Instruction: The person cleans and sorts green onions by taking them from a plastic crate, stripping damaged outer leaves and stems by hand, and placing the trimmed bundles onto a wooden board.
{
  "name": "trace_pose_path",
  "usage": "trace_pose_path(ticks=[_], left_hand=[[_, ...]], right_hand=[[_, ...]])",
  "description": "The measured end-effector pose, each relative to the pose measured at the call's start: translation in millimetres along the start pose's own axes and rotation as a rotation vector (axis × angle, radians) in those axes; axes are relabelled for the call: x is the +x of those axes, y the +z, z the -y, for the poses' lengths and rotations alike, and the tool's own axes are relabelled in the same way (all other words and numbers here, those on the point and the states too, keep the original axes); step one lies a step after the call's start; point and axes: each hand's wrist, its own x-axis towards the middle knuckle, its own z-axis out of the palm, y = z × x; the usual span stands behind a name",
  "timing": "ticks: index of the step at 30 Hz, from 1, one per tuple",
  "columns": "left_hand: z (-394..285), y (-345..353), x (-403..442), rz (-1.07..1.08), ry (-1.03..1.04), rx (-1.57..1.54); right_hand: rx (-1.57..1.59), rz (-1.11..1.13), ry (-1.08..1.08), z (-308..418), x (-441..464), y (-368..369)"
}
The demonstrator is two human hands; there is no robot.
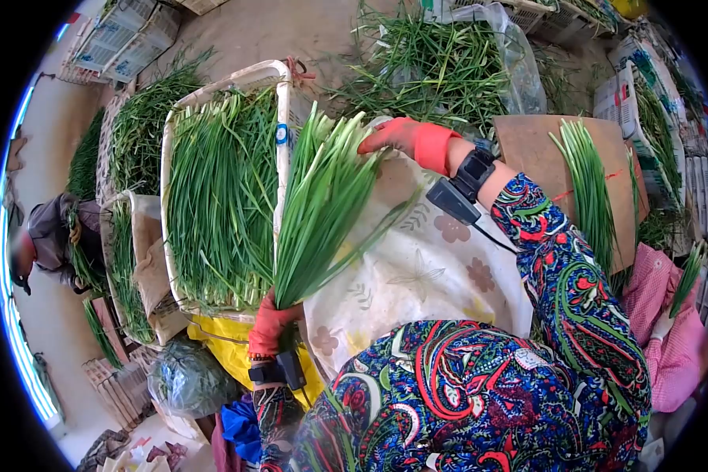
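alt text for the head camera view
A red-gloved left hand holds a bundle of long green stalks beside a white rectangular plastic crate of similar greens. A red-gloved right hand touches the bundle's pale ends.

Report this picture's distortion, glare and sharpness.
Head view: fisheye distortion, black corners, and the bright strip bowed at left; head view: sheen on the lower-left plastic bag; head view: the held bunch looks fairly sharp.

Right hand (401,138) forward, left hand (271,324) nearer, both apparently curled.
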Motion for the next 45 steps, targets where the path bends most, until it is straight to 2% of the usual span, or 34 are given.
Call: trace_pose_path(ticks=[1,4,8,11,12,13,14,15,16,17,20,22,24,25,27,31,32,33,35,38,39,40,41,42,43,44,45], left_hand=[[1.1,-2.8,-0.9,-0.007,-0.004,0.021],[-1.9,0.0,-4.3,-0.022,0.0,0.03],[-0.6,3.5,0.6,-0.076,-0.061,0.048],[-9.1,11.9,2.7,-0.05,-0.055,-0.037],[-10.1,11.7,3.0,-0.055,-0.054,-0.019],[-10.7,11.7,3.3,-0.059,-0.054,-0.003],[-11.1,11.7,3.4,-0.064,-0.054,0.012],[-11.5,11.1,3.0,-0.054,-0.05,0.019],[-11.8,9.5,2.5,-0.044,-0.046,0.026],[-11.7,7.9,2.1,-0.034,-0.042,0.032],[-7.8,0.4,3.5,0.001,-0.048,0.019],[-9.4,2.5,3.1,-0.009,-0.049,0.003],[-10.8,3.6,4.6,-0.007,-0.06,-0.003],[-11.6,4.0,6.2,0.001,-0.058,0.001],[-12.6,3.6,6.6,0.012,-0.062,0.015],[-16.9,5.3,6.4,0.013,-0.037,-0.014],[-13.9,3.3,7.0,0.01,-0.028,-0.006],[-12.4,2.3,6.0,0.006,-0.019,0.001],[-15.6,2.5,3.4,0.0,-0.033,0.008],[-18.9,5.8,1.6,-0.011,-0.051,0.025],[-18.2,5.2,1.4,0.002,-0.055,0.015],[-17.3,2.6,0.2,0.014,-0.057,0.005],[-16.6,0.5,-1.0,0.024,-0.059,-0.005],[-14.8,-1.4,-1.8,0.02,-0.062,0.001],[-11.6,-3.6,-2.1,0.014,-0.064,0.005],[-8.3,-5.1,-2.3,0.006,-0.063,0.006],[-5.3,-5.5,-1.7,-0.015,-0.074,0.027]], right_hand=[[0.041,-0.008,-0.121,-9.3,8.2,3.6],[0.284,-0.02,0.077,-12.2,18.2,5.6],[0.283,-0.128,0.125,12.2,19.0,-4.4],[0.13,-0.276,0.151,25.4,19.1,-20.1],[0.041,-0.293,-0.114,-4.0,27.1,-30.1],[0.21,-0.433,0.006,5.5,22.8,-38.9],[0.377,-0.501,-0.124,-11.5,23.9,-56.3],[0.213,-0.616,-0.052,-24.3,21.3,-85.5],[0.297,-0.782,-0.123,-22.2,12.1,-105.8],[-0.14,-0.996,-0.063,-26.1,0.0,-127.9],[-0.618,-1.205,-0.077,-186.7,-22.0,-272.5],[0.018,-0.901,0.063,-143.5,-28.2,-242.6],[0.403,-0.611,0.168,-86.4,-13.6,-175.5],[0.484,-0.491,0.208,-60.6,4.6,-134.5],[0.44,-0.159,0.275,-27.5,21.4,-72.4],[-0.049,0.27,0.167,5.6,50.1,-27.3],[-0.194,0.167,0.278,14.6,45.0,-23.2],[-0.052,0.157,0.335,14.0,44.1,-19.2],[-0.217,0.128,0.179,-8.4,54.7,-14.7],[-0.604,-0.115,0.171,5.5,57.1,-13.2],[-0.484,-0.184,0.094,16.7,50.9,-28.1],[-0.074,-0.2,-0.086,12.1,43.5,-50.2],[0.011,-0.353,0.064,10.9,41.6,-72.5],[0.208,-0.411,0.019,-1.6,42.0,-101.9],[0.275,-0.488,0.03,9.9,25.8,-126.0],[0.306,-0.444,-0.121,-17.3,25.9,-165.9],[0.468,-0.574,-0.023,-59.8,22.4,-213.1]])
